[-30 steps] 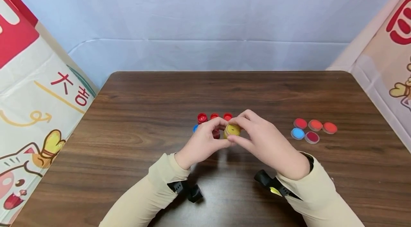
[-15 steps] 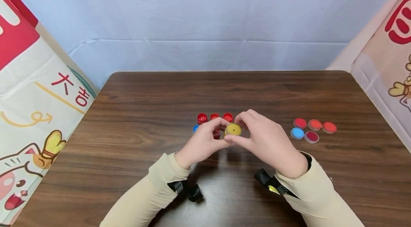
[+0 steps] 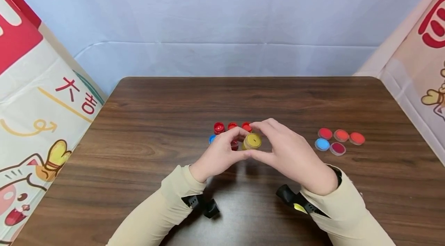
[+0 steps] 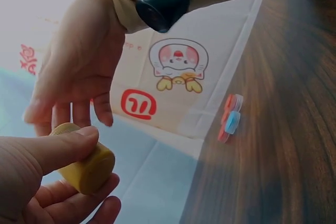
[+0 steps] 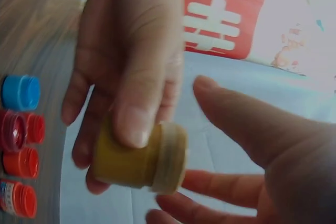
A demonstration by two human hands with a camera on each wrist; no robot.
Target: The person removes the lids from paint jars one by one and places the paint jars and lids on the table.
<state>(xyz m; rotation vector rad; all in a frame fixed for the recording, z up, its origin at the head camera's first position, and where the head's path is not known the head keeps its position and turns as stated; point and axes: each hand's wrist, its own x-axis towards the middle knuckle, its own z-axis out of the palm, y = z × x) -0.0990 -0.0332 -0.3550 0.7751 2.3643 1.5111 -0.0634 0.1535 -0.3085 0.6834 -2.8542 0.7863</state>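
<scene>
A small yellow paint jar (image 3: pixel 252 141) is held up by my left hand (image 3: pixel 219 157), its thumb and fingers gripping the sides. In the right wrist view the jar lies sideways, with its translucent-edged lid (image 5: pixel 171 158) on the end facing my right hand (image 3: pixel 290 155). That hand is spread around the lid, its thumb (image 5: pixel 236 108) standing apart and its fingertips close by the lid's lower edge. Behind the hands stand several uncapped paint jars, among them a red jar (image 3: pixel 219 128) and a blue jar (image 5: pixel 21 92); the hands partly hide this group in the head view.
To the right on the wooden table (image 3: pixel 174 99) lies a cluster of loose lids, including a blue lid (image 3: pixel 322 145) and a dark red lid (image 3: pixel 338 149). A pale cloth (image 3: pixel 222 14) hangs behind the table, with printed banners at both sides.
My right hand has gone from gripping the yellow jar's lid to spreading its fingers around it. The left hand keeps its hold on the jar in nearly the same spot.
</scene>
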